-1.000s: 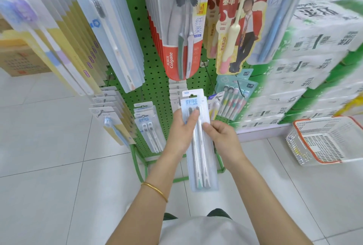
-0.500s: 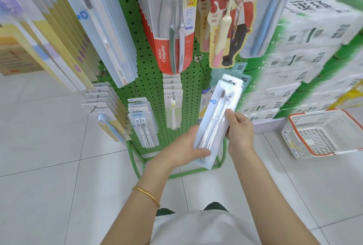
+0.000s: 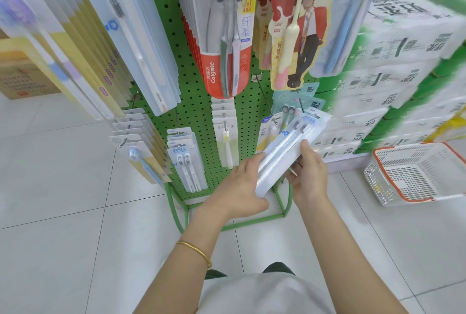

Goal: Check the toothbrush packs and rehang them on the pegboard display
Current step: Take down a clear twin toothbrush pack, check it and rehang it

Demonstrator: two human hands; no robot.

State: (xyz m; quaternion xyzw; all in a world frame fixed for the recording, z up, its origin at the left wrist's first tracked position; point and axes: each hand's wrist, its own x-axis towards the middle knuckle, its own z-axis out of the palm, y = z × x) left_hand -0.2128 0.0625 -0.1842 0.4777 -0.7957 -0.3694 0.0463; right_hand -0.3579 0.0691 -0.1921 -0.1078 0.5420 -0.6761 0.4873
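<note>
- Plainly, the toothbrush pack (image 3: 290,147) is held in front of the pegboard (image 3: 199,112), low and toward its right edge, tilted so its hang-hole end leans up and to the right.
- Left hand (image 3: 242,187) is clamped on the pack's lower end, fingers going behind it; this looks like a steadying hold.
- Right hand (image 3: 309,175) pinches the pack at its middle, thumb on the front and fingers curled behind, probably to steer the top end.
- A bare wire hook (image 3: 264,97) juts from the pegboard just above the pack; the tilt seems meant to bring the hole toward a hook, though I cannot tell which one.
- The pack is a long, flat, clear plastic blister on pale card, glossy, with two slim grey-bristled brushes inside.
- Other packs hang across the pegboard, among them a red Colgate pack (image 3: 222,36) near its top.
- A white mesh basket (image 3: 413,175) with an orange rim sits on the tiled floor, well to the pegboard's right.
</note>
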